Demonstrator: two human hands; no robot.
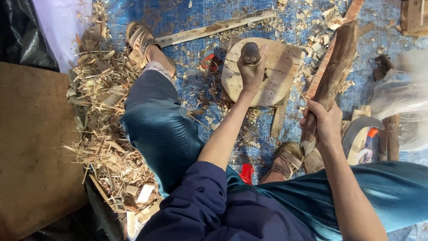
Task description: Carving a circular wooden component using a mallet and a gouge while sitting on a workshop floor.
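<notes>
Gripping a chisel (250,52) and wooden club (332,80) in separate hands.

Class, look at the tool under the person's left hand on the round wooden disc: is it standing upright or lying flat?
Upright. The left hand grips the tool below its rounded butt, which faces the camera, over the round wooden disc.
</notes>
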